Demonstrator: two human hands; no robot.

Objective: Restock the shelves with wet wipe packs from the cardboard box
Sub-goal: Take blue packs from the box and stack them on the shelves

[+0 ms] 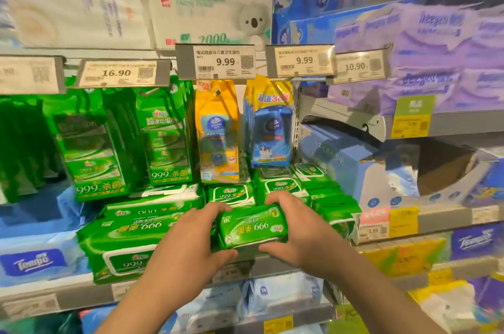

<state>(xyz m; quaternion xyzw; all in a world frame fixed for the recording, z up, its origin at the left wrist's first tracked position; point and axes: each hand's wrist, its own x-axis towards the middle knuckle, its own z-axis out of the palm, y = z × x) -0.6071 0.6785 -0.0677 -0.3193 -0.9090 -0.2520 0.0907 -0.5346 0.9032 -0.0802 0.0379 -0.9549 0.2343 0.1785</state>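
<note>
A: Head view, the only one. Both hands at the shelf edge (81, 290). Left hand (191, 238) and right hand (300, 232) hold one small green pack (252, 227) between them, print upside down to the camera.

B: Finger state?

A: Left fingers curl over the pack's top left corner, thumb under its front edge. Right fingers wrap the top right corner, thumb low at the front. Clamped on the pack from both ends, not spread.

B: Where does the pack sit?

A: At the shelf front, on top of other green packs, just beside the large packs (131, 235) to the left. Behind it lie flat small packs (231, 194); hanging yellow bags (218, 131) above those. Cardboard box not in view.

B: Stage, by your reading?

A: Likely seating this pack into the front row. Cannot tell whether it rests fully on the stack or is partly carried.

B: Risks?

A: Pack looks soft and slick, so a squeeze from the ends could buckle it and let it slide forward off the edge on release. Pushing it back hard may shove the flat packs rearward or skew the row. The leaning stack at right (338, 211) looks loose; a nudge from the right wrist could tip it.
</note>
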